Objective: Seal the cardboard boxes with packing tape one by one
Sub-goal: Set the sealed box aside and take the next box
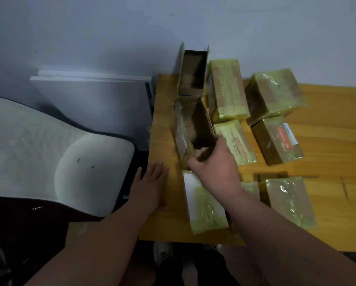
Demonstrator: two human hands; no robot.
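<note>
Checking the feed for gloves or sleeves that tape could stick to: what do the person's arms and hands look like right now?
Both forearms are bare as far as the frame shows, with no sleeves in view. The left hand and right hand wear no gloves, and no watch, ring, bracelet or wrist strap is visible. No tape or marking shows on them, though the picture is dim and slightly blurred.

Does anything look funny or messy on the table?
Yes. Two boxes are still open among the taped ones: the far open box and the near open box, which the right hand grips by its end. No tape roll is in sight.
</note>
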